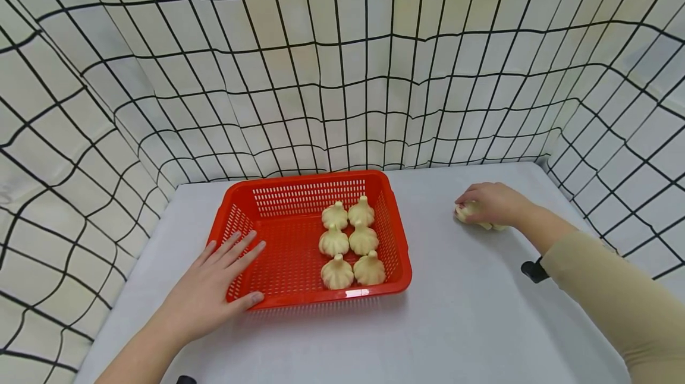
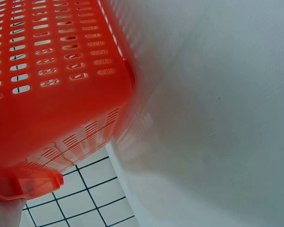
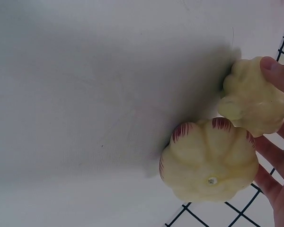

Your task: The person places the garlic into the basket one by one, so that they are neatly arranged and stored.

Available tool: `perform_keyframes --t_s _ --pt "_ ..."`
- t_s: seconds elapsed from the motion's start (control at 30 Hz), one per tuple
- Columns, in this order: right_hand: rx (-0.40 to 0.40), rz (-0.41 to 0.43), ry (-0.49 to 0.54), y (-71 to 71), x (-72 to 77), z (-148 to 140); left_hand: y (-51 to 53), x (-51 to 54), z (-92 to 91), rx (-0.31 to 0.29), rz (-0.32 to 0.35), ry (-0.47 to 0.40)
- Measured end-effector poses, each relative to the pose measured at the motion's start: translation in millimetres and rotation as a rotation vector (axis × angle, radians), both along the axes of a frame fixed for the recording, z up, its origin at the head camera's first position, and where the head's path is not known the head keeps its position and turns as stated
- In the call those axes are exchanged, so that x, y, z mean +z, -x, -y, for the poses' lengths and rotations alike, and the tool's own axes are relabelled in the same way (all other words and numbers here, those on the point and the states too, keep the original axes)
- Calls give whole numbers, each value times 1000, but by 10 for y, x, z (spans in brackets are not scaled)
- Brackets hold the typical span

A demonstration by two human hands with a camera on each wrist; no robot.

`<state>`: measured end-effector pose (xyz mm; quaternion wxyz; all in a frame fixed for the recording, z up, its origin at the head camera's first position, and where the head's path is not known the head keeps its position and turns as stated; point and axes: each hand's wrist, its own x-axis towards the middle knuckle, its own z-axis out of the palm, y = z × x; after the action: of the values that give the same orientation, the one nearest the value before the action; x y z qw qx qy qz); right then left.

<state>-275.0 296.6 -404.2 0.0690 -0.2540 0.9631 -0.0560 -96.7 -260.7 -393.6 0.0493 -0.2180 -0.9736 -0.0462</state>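
Note:
My left hand (image 1: 211,292) lies over the left side of a red plastic basket (image 1: 299,299), fingers straight and spread, thumb at the front rim. Pale garlic bulbs (image 1: 334,242), several of them, stand in two columns in the basket's right half. To the right of the basket, my right hand (image 1: 495,202) reaches down to two more bulbs on the table. In the right wrist view, thumb and fingers grip one cream garlic bulb (image 3: 260,101). Beside it and touching it is a purple-streaked garlic bulb (image 3: 208,163), with fingers against its side.
A white cloth (image 1: 444,324) covers the table. Black netting (image 1: 348,81) over white walls encloses its back and both sides. The basket's perforated wall (image 2: 52,56) fills the upper left of the left wrist view.

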Motion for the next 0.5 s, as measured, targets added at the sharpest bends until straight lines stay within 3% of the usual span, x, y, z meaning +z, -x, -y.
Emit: perform_keyframes --t_s 0.17,0.5 --pt "15 3 13 -30 0 25 5 -4 1 -4 -21 1" --pt "75 49 8 -143 38 90 12 -5 14 4 4 9"
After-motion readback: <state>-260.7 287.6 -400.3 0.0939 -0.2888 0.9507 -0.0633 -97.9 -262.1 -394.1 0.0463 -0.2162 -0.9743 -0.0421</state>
